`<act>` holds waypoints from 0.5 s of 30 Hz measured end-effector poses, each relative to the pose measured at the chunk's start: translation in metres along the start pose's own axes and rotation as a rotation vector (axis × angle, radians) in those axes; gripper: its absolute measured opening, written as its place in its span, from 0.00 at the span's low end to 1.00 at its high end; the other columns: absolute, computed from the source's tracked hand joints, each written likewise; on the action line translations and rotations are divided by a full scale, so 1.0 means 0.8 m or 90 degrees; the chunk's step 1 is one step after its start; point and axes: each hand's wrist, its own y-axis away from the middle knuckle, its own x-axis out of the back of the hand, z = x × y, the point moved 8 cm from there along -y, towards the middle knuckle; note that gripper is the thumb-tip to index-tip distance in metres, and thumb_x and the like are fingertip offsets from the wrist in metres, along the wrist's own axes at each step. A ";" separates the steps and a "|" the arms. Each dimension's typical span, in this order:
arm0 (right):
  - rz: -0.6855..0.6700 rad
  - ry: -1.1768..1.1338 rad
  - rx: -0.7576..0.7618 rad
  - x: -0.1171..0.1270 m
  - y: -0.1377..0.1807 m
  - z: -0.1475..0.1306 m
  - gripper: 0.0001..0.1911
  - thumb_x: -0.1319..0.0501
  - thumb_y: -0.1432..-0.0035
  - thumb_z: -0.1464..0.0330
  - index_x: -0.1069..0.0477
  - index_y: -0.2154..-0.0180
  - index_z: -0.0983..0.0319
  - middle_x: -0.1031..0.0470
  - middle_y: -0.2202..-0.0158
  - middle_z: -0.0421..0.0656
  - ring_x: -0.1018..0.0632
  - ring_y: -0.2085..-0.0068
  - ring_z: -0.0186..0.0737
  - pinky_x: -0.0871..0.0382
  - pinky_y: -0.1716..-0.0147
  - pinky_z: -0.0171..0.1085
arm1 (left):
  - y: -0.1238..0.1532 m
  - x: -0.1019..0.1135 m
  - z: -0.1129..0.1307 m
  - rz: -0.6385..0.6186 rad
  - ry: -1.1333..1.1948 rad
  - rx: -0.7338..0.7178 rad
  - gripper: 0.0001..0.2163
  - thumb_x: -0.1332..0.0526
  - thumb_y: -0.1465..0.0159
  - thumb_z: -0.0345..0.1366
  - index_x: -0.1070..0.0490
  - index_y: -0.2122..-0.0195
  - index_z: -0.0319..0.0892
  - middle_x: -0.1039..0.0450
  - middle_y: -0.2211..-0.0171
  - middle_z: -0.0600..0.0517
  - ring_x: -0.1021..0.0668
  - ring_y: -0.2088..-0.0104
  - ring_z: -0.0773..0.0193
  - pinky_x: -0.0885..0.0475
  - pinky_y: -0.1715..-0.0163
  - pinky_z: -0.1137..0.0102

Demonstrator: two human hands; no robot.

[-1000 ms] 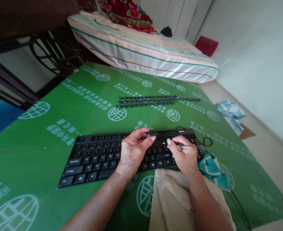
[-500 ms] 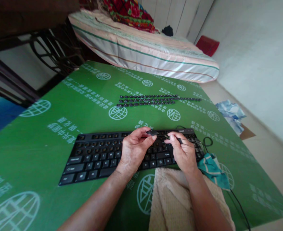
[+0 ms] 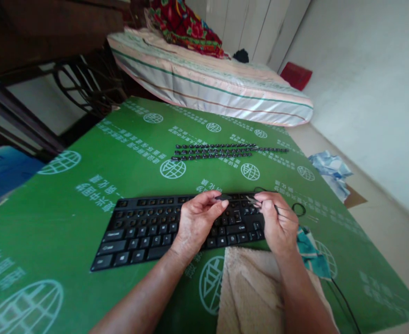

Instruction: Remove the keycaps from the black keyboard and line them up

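A black keyboard (image 3: pixel 145 229) lies on the green printed mat (image 3: pixel 86 185), with many of its upper keycaps off. My left hand (image 3: pixel 197 220) hovers over the keyboard's middle and pinches a small black keycap (image 3: pixel 222 197) between thumb and fingers. Just to the right, my right hand (image 3: pixel 277 222) is closed around a thin metal tool (image 3: pixel 251 200) whose tip points toward the keycap. Removed keycaps (image 3: pixel 218 150) lie in three long rows farther back on the mat.
A beige towel (image 3: pixel 246 287) lies at the near edge under my right forearm, with a teal cloth (image 3: pixel 312 253) beside it. The keyboard's black cable (image 3: pixel 299 208) curls at right. A mattress (image 3: pixel 207 83) and dark metal frame (image 3: pixel 82 88) stand beyond the table.
My right hand has moved up and right over the keyboard's right end, bringing the tool tip near the keycap. My left hand kept its pinch. The view shifted slightly.
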 end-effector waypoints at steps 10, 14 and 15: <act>-0.352 -0.080 -0.050 -0.062 -0.019 -0.028 0.14 0.45 0.41 0.67 0.30 0.54 0.61 0.26 0.75 0.38 0.31 0.81 0.28 0.35 0.81 0.29 | 0.002 -0.013 0.013 -0.136 -0.062 -0.034 0.08 0.33 0.49 0.39 0.24 0.79 0.39 0.25 0.80 0.52 0.27 0.78 0.68 0.32 0.75 0.74; -0.387 -0.191 -0.161 -0.083 -0.013 -0.007 0.14 0.43 0.43 0.64 0.27 0.59 0.64 0.27 0.79 0.38 0.35 0.86 0.25 0.42 0.88 0.27 | 0.004 -0.014 0.013 -0.168 -0.076 -0.032 0.10 0.35 0.47 0.41 0.24 0.78 0.39 0.25 0.81 0.52 0.28 0.79 0.68 0.33 0.75 0.74; -0.375 -0.218 -0.181 -0.084 -0.011 -0.003 0.14 0.42 0.43 0.63 0.27 0.60 0.65 0.27 0.79 0.38 0.36 0.87 0.25 0.43 0.88 0.27 | 0.004 -0.013 0.012 -0.168 -0.075 -0.026 0.10 0.35 0.46 0.41 0.24 0.78 0.39 0.25 0.81 0.52 0.28 0.79 0.69 0.33 0.76 0.74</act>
